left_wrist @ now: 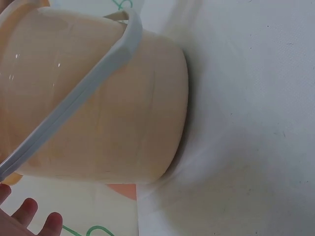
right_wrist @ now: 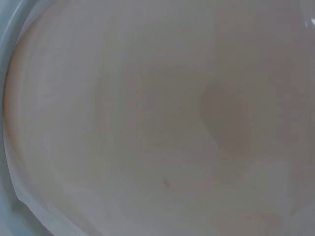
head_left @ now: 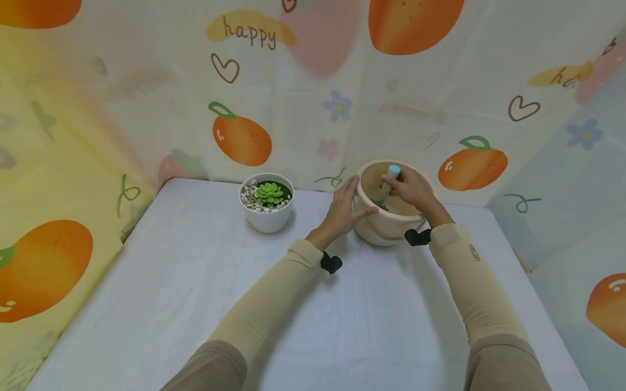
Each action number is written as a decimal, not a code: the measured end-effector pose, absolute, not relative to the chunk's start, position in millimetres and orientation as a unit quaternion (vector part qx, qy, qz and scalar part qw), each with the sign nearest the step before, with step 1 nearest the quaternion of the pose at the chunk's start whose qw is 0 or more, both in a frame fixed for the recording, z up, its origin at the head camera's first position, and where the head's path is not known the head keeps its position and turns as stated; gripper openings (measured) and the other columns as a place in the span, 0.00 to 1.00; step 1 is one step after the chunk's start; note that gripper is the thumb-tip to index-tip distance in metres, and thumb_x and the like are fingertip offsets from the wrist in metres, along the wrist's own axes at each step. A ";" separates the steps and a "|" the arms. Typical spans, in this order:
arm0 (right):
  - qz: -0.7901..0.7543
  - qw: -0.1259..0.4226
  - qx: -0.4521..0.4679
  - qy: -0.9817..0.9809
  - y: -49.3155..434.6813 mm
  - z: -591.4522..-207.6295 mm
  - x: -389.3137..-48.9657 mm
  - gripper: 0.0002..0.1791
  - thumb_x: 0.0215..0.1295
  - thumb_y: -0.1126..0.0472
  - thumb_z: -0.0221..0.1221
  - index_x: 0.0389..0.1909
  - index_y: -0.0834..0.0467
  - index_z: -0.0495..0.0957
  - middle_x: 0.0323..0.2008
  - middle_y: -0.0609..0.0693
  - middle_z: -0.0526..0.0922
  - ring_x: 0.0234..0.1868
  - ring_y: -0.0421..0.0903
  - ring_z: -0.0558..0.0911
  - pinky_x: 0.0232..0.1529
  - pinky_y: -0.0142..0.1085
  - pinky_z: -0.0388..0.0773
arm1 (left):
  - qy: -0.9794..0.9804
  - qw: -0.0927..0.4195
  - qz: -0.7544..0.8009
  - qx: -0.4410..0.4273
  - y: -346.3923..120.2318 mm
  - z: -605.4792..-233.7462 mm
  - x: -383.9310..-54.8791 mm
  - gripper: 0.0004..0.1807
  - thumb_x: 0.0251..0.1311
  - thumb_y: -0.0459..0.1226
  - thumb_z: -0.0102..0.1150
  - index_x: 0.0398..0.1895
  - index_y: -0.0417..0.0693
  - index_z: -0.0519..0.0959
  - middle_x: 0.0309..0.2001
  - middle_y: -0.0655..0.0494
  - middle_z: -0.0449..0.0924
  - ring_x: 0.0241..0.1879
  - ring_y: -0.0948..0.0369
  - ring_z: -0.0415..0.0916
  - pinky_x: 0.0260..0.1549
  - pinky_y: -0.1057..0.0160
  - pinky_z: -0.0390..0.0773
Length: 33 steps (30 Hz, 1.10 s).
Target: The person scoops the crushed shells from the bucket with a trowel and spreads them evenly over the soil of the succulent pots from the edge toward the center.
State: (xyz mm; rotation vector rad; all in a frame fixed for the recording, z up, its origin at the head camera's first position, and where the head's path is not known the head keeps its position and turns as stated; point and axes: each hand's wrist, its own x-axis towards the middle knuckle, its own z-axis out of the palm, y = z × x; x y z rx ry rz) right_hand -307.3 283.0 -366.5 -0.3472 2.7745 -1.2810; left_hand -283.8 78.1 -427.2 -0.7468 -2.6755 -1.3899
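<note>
Beige sleeves (head_left: 266, 296) reach across white desk (head_left: 352, 336) | bucket (head_left: 391, 224): far right on desk | left hand (head_left: 344, 209): fingers spread at bucket's left side, thumb at near rim | right hand (head_left: 414, 190): pinching blue-topped stick (head_left: 393, 172), slanted inside bucket | potted plant (head_left: 268, 220): far side, left of bucket

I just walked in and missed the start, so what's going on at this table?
A person's right hand is gripping a stick-like object with a light blue end, its lower part down inside a cream bucket. The left hand rests against the bucket's rim. I can't make out exactly what the object is. The bucket stands on the white-covered table, and to its left a small green succulent sits in a white pot, untouched by either hand.
</note>
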 end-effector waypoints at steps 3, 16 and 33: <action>-0.441 0.054 -0.092 0.891 285.5 -365.6 -305.7 0.24 0.75 0.53 0.49 0.53 0.72 0.71 0.52 0.70 0.79 0.53 0.58 0.79 0.49 0.41 0.83 | -0.863 0.010 -0.443 -0.243 78.9 -426.0 -282.6 0.53 0.57 0.57 0.60 0.78 0.48 0.44 0.78 0.47 0.44 0.76 0.45 0.44 0.71 0.43 0.57; -0.509 0.049 -0.037 0.859 289.7 -360.5 -305.3 0.27 0.73 0.52 0.52 0.54 0.75 0.70 0.38 0.50 0.85 0.35 0.37 0.84 0.43 0.35 0.84 | -0.865 0.009 -0.441 -0.240 79.1 -421.8 -284.1 0.53 0.57 0.55 0.64 0.78 0.48 0.47 0.78 0.49 0.46 0.76 0.46 0.45 0.71 0.42 0.58; -0.516 0.046 0.047 0.854 285.0 -362.4 -310.7 0.19 0.71 0.57 0.56 0.48 0.72 0.72 0.44 0.61 0.82 0.27 0.36 0.83 0.38 0.35 0.85 | -0.865 0.010 -0.451 -0.221 76.0 -422.4 -284.7 0.52 0.54 0.56 0.67 0.77 0.51 0.51 0.77 0.50 0.50 0.75 0.47 0.50 0.69 0.42 0.62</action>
